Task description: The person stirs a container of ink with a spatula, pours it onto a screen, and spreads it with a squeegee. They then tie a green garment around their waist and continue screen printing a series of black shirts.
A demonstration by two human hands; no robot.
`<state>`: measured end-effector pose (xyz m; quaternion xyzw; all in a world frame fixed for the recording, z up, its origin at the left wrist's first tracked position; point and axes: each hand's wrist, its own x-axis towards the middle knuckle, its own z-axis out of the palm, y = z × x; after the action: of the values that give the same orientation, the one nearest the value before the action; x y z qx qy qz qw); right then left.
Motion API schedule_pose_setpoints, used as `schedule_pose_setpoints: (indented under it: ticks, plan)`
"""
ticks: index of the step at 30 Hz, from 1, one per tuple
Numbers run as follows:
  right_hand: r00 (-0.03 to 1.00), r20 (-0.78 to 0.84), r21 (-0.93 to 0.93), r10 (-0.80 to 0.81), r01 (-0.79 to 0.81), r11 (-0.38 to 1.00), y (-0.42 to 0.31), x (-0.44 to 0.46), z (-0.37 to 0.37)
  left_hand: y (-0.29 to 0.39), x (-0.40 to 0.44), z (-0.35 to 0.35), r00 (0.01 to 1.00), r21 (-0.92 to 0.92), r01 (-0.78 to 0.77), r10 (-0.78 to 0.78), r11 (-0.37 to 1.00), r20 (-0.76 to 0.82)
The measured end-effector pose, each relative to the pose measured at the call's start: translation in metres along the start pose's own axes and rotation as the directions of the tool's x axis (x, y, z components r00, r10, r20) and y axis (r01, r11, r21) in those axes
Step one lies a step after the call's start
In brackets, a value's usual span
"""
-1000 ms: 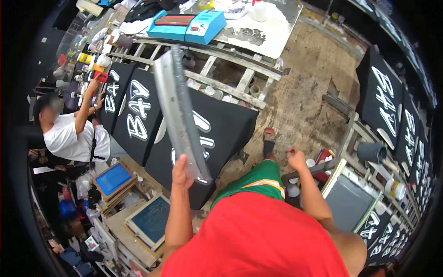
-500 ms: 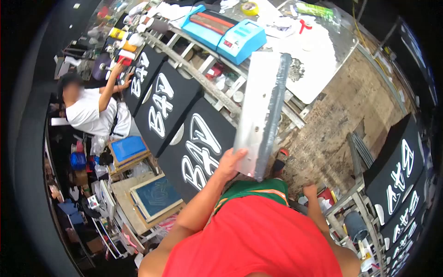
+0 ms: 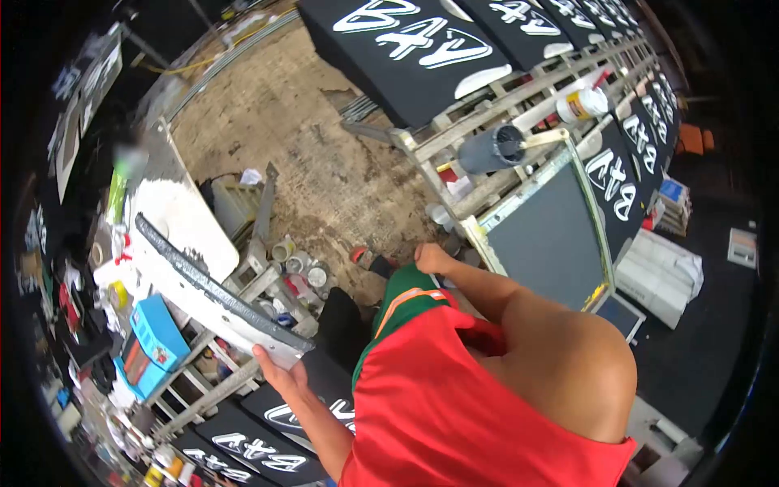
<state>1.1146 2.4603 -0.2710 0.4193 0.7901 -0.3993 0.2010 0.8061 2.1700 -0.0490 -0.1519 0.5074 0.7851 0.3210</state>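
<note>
My left hand (image 3: 281,375) grips the near end of a long metal squeegee (image 3: 207,292) with a dark, smeared edge. The squeegee points away to the upper left, over the white board (image 3: 174,215) and the rack. My right hand (image 3: 432,258) is empty-looking and closed, beside my green shorts (image 3: 399,294). To its right a framed screen (image 3: 548,235) leans on the wooden rack, with a dark grey bucket (image 3: 491,149) just above it.
Black printed panels (image 3: 414,49) lie along the rack (image 3: 454,134) at the upper right. A blue machine (image 3: 152,345) stands at the lower left. Several containers (image 3: 304,268) sit by the floor (image 3: 300,154). A wrapped white bundle (image 3: 661,276) is at right.
The view has swung to the right, bringing the framed screen and bucket nearer the middle. The squeegee, still in my left hand, now tilts to the left. The other person has left view.
</note>
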Motion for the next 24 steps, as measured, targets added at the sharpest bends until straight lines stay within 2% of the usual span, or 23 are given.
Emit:
schedule_pose_setpoints:
  ticks: [1,5,7,10,16,18,20,22,23,24]
  plan:
    - [1.000,0.002,-0.027,-0.020,0.021,0.999,0.014,0.002,0.017,0.000,0.001,0.004,1.000,0.010,-0.014,0.014,1.000,-0.014]
    - [0.996,0.042,-0.020,0.084,-0.083,0.996,0.007,-0.014,0.025,-0.005,-0.003,0.017,0.999,0.044,-0.034,0.035,0.998,-0.040]
    - [1.000,0.018,0.101,-0.001,-0.001,0.995,-0.004,-0.022,0.015,-0.008,-0.005,0.023,0.998,0.048,-0.050,0.052,0.998,-0.041]
    - [1.000,-0.001,0.144,-0.019,0.019,0.989,-0.015,-0.022,0.007,-0.011,-0.012,0.028,0.998,0.064,-0.058,0.058,0.996,0.005]
    - [0.999,-0.028,0.116,-0.027,0.030,0.993,-0.010,-0.021,0.004,-0.017,-0.030,0.025,0.996,0.077,-0.048,0.043,0.996,0.073]
    - [0.994,-0.072,0.123,-0.077,0.085,0.989,-0.005,-0.028,0.004,-0.018,-0.035,0.022,0.996,0.058,-0.061,0.057,0.996,0.066]
    - [0.982,-0.184,0.137,-0.052,0.078,0.987,0.002,-0.035,0.007,-0.022,-0.041,0.017,0.991,0.062,-0.094,0.088,0.994,0.096]
    - [0.977,-0.162,-0.116,-0.140,0.122,0.986,0.038,-0.012,0.044,-0.022,-0.042,0.001,0.988,0.000,-0.067,0.067,0.998,0.141]
    - [0.934,-0.264,-0.158,-0.242,0.205,0.966,0.052,-0.008,0.056,-0.022,-0.046,-0.009,0.987,0.043,-0.070,0.063,0.997,0.148]
    - [0.904,-0.180,-0.282,-0.387,0.329,0.901,0.047,-0.015,0.041,-0.024,-0.049,-0.016,0.998,0.017,-0.037,0.036,0.999,0.049]
